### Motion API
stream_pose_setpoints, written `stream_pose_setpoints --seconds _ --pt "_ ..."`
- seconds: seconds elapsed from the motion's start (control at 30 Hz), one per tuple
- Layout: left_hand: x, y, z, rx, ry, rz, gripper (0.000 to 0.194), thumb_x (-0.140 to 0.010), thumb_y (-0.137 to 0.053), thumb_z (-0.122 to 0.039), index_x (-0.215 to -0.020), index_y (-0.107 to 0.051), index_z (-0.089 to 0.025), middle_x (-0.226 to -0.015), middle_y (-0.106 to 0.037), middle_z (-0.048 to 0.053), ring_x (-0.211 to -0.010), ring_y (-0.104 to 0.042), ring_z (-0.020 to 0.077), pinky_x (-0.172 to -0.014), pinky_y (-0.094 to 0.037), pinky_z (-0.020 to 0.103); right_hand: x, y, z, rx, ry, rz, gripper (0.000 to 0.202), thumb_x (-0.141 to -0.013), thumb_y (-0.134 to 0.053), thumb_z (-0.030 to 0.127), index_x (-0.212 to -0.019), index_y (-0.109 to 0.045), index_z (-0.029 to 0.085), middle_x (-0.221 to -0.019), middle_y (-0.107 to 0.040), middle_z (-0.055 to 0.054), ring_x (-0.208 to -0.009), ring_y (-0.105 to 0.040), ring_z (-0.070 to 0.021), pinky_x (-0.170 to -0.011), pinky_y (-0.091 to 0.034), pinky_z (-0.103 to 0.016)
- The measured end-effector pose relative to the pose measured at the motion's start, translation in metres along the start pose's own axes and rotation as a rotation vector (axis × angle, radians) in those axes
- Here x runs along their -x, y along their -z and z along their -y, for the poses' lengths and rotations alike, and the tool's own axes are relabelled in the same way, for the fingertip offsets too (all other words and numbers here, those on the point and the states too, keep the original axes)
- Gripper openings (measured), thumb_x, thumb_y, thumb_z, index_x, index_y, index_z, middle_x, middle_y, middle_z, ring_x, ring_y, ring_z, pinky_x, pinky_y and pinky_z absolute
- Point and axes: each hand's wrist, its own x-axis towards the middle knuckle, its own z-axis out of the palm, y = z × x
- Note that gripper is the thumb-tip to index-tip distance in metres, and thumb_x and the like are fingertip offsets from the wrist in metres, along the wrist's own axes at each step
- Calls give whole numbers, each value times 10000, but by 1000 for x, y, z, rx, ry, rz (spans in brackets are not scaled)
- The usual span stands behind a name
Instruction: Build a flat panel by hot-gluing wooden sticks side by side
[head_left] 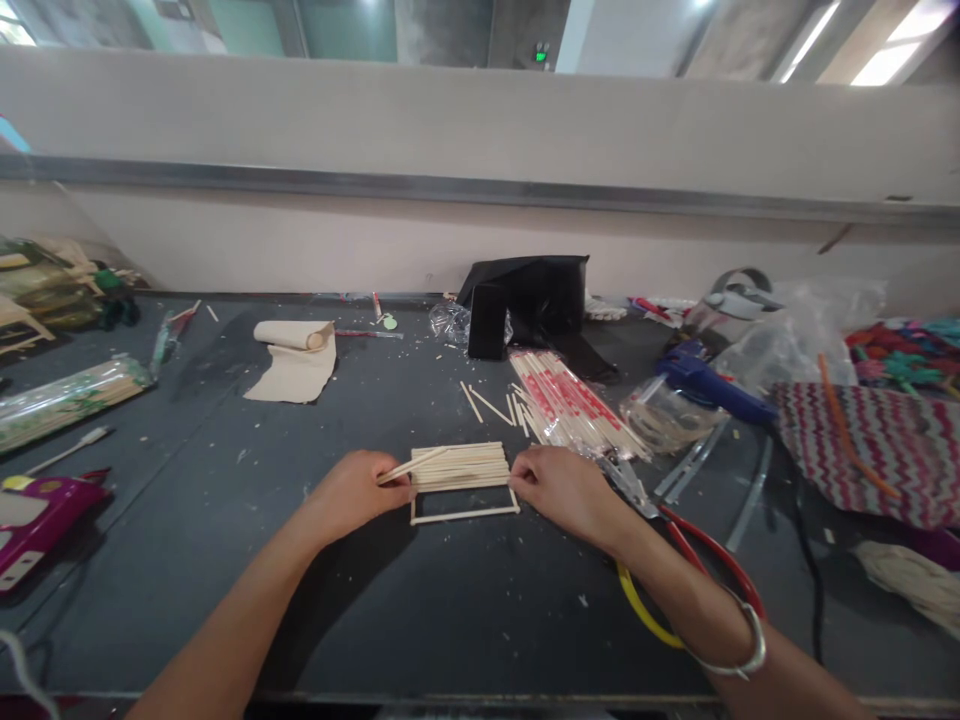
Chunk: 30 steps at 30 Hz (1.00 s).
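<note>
A small rectangular frame of pale wooden sticks [461,470] lies on the dark table, its upper part covered by sticks set side by side and its lower part an open gap above the bottom stick. At its left end, my left hand [367,490] is closed on a loose stick [412,465] that slants over the frame's upper left. My right hand [559,490] has its fingers pinched together at the frame's right end; whether they grip the frame's edge or a stick end is hidden.
Packed sticks [574,405] and short loose pieces lie behind the frame. Pliers [697,545] lie under my right forearm. A blue glue gun [712,385], plastic bags and a striped cloth [862,450] are right. Rolled fabric [296,360] and a magenta tool [49,520] are left.
</note>
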Motion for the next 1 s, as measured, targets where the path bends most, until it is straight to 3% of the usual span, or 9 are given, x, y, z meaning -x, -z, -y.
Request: stream_pose_setpoints --seconds 0.53,0.7,0.9,1.0 --pt "0 3 4 55 13 -9 297 -664 -619 -469 -644 -656 -175 -586 -600 -6 -570 -512 153 -499 -293 230 0 7 -5 -76 -48 20 157 -786 -611 295 -681 -677 199 -716 -687 -11 -673 -600 -152 -568 -330 -238" --pt "0 7 11 194 45 31 341 -635 -636 -510 -653 -624 -170 -549 -522 -40 -530 -462 129 -486 -287 220 1 15 -16 -104 -39 -23 189 -784 -597 293 -632 -630 185 -648 -648 4 -622 -571 -134 -550 -327 -226" --pt "-3 2 14 514 156 -152 475 -682 -580 -614 -555 -362 -212 -480 -259 -86 -411 -248 74 -418 -160 229 -8 37 -20 -76 -72 -187 313 -897 -423 304 -692 -612 163 -675 -639 -24 -649 -576 -141 -579 -351 -231" --pt "1 -1 2 633 88 -235 528 -725 -561 -616 -535 -269 -219 -492 -184 -87 -422 -178 64 -429 -123 241 -32 50 -21 -34 -116 -262 317 -922 -375 237 -779 -644 149 -784 -672 -60 -762 -604 -161 -656 -376 -241"
